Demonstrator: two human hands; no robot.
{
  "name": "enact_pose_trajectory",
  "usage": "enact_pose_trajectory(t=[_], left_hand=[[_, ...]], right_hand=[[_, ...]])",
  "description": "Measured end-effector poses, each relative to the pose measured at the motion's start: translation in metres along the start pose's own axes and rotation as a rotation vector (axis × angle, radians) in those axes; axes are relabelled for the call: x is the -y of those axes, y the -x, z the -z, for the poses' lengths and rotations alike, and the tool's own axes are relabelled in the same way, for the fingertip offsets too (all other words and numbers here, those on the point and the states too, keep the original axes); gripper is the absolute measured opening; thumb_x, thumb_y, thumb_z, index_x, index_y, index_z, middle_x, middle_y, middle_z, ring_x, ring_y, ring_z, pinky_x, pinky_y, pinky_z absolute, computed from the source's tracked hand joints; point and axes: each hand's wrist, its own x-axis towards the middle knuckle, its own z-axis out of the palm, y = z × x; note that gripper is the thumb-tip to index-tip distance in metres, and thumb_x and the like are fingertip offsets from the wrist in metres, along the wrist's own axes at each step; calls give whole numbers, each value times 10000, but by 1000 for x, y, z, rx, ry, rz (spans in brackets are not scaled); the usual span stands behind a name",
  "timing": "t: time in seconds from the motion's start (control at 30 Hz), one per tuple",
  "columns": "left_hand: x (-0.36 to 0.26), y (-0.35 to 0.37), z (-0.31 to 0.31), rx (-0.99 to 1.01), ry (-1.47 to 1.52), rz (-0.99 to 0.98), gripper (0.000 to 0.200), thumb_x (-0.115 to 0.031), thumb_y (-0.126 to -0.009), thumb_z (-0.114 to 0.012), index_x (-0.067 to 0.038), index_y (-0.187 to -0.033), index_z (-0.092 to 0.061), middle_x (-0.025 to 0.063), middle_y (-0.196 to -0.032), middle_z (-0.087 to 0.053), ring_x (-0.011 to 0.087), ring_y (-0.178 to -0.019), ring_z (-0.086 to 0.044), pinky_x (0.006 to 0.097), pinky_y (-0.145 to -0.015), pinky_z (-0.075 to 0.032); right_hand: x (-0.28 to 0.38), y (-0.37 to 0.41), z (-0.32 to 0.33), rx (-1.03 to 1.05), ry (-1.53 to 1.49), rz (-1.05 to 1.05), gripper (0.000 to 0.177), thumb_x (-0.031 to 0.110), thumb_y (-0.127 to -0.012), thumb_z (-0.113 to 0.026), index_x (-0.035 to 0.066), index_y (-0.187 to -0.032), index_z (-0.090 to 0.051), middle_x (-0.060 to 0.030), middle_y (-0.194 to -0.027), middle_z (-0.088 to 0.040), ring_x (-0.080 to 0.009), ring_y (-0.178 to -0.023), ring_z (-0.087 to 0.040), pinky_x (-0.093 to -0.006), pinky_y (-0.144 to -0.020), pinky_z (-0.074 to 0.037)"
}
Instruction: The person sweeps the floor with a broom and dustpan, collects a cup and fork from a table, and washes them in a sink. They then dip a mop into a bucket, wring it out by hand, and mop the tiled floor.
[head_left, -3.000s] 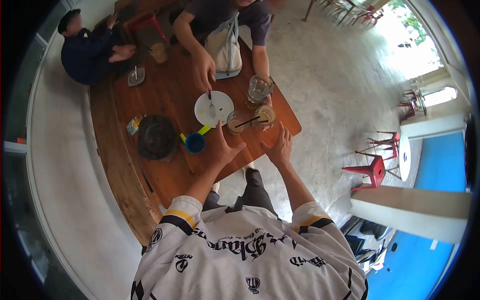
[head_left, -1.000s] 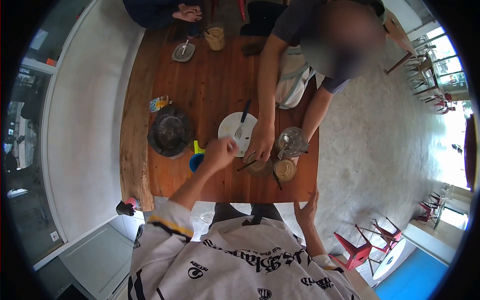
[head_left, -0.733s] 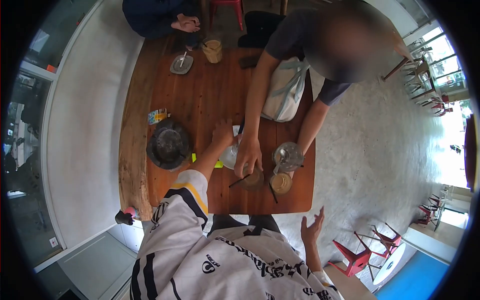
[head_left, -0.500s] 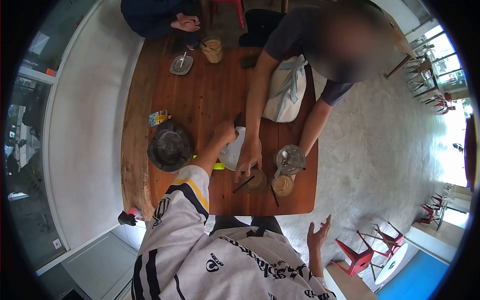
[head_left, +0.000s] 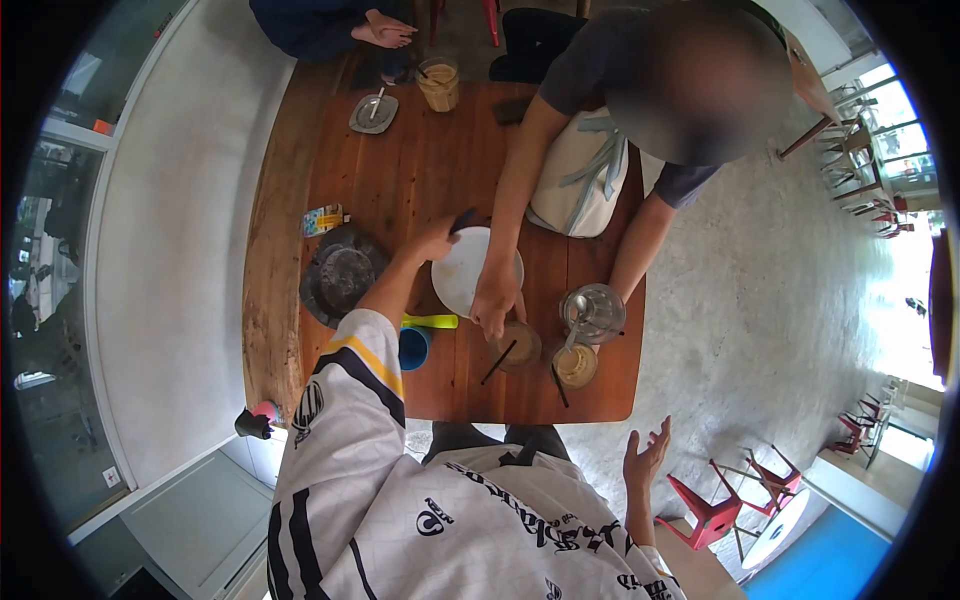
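Head view: wooden tabletop [head_left: 400,165], mixed tableware. Left hand [head_left: 436,240]: curled, fingers closed on dark handle [head_left: 464,219], at upper left rim of white plate [head_left: 457,272]. Right hand [head_left: 648,455]: off tabletop's near right corner, fingers loosely spread, nothing held. Opposite person's hand [head_left: 494,298]: over plate's right side, fingertips at glass with black straw [head_left: 518,348]. Left of plate: dark round bowl [head_left: 343,275], blue cup [head_left: 414,349].

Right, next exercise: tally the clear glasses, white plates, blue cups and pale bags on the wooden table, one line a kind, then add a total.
Clear glasses: 4
White plate: 1
Blue cup: 1
Pale bag: 1
Total: 7
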Motion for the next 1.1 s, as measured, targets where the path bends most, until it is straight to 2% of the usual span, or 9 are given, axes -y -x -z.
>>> enact_pose_trajectory(t=[0.03, 0.17, 0.37, 0.47, 0.5, 0.6, 0.8, 1.0, 1.1], left_hand=[[-3, 6, 11, -33, 116, -30, 274, -155, -826, -590, -17, -1054, -527, 205, -987, -587, 341, -939, -559, 390, -786, -430], [7, 0, 24, -32, 63, -37, 249, -149, -813, -602, -7, -1009, -541, 194, -942, -597, 333, -884, -568, 384, -759, -436], [-3, 7, 31, -8, 132, -51, 253, -145, -796, -600, 1, -997, -551, 224, -965, -596, 385, -925, -561, 412, -777, -441], [7, 2, 21, -75, -6, -8, 261, -151, -804, -611, 0, -1006, -545, 208, -932, -599, 351, -895, -570, 398, -774, -439], [6, 3, 19, -138, -6, -78, 258, -153, -806, -609, -6, -1009, -547, 208, -931, -599, 353, -895, -571, 398, -769, -440], [5, 8, 17, -61, 56, 16, 253, -155, -808, -604, -14, -1012, -550, 207, -938, -600, 349, -898, -577, 395, -766, -442], [-14, 28, 20, -33, 33, 60, 251, -142, -801, -592, -14, -1013, -551, 216, -995, -598, 378, -934, -569, 409, -786, -446], [-9, 23, -3, -146, -126, 31, 197, -141, -798, -584, -41, -966, -553, 213, -930, -601, 384, -902, -567, 446, -738, -446], [-14, 23, -5, -119, -146, 57, 200, -134, -791, -588, -51, -972, -563, 209, -929, -606, 387, -898, -568, 454, -741, -448]], right_hand=[[0, 0, 1, -1, 2, -2, 732, 79, -783, -610, 41, -1399, -216, -213, -1269, -399, -327, -968, -516, -406, -819, -447], [1, 1, 7, -13, 3, 7, 728, 69, -783, -612, 51, -1399, -224, -207, -1269, -409, -313, -973, -518, -395, -820, -448], [20, 0, 23, -12, -53, 34, 694, 72, -796, -615, 60, -1389, -255, -187, -1312, -403, -293, -1005, -527, -380, -824, -448], [30, 1, 30, -12, -78, 79, 681, 71, -796, -613, 54, -1382, -268, -185, -1310, -409, -291, -1010, -529, -378, -828, -448], [36, 2, 31, -9, -56, 73, 667, 75, -798, -613, 43, -1374, -280, -180, -1293, -431, -289, -1021, -530, -378, -829, -449], [58, 4, 35, 14, -129, 123, 654, 80, -803, -607, 35, -1371, -285, -179, -1276, -451, -288, -1033, -533, -379, -833, -450], [100, 3, 45, 4, -244, 268, 629, 98, -817, -600, 19, -1364, -300, -183, -1235, -492, -276, -1025, -556, -373, -841, -457], [109, 7, 45, 17, -271, 302, 617, 110, -829, -590, 11, -1363, -299, -183, -1232, -493, -274, -1026, -555, -369, -840, -460], [108, 12, 44, 22, -277, 298, 608, 115, -835, -584, 9, -1362, -300, -185, -1231, -492, -273, -1025, -554, -370, -839, -461]])
